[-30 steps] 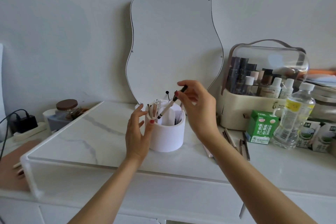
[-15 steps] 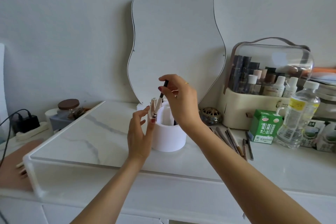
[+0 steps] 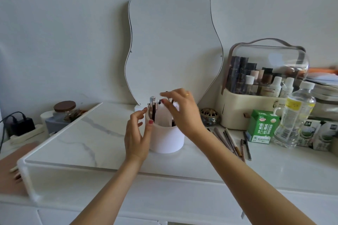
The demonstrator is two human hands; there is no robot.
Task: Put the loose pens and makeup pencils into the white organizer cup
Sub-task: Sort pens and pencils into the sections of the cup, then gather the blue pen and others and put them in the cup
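Observation:
The white organizer cup [image 3: 166,140] stands on the marble top in front of the mirror. Inside it, a divider and several pens [image 3: 153,108] stand upright at the left side. My left hand [image 3: 136,137] grips the cup's left rim, thumb on the front wall. My right hand [image 3: 182,111] hovers over the cup's opening with its fingers spread and nothing in them. Several loose pens and makeup pencils [image 3: 230,141] lie on the tabletop to the right of the cup, beyond my right forearm.
A wavy mirror [image 3: 173,42] leans on the wall behind the cup. To the right are a brass ornament [image 3: 209,115], a cream cosmetics case [image 3: 237,113], a green carton [image 3: 262,126] and a water bottle [image 3: 294,117]. A lidded jar [image 3: 65,110] and a charger [image 3: 20,124] sit at the left.
My right hand carried a black-capped pen over the cup, stood it among the pens at the left side and let go. My left hand stayed on the rim.

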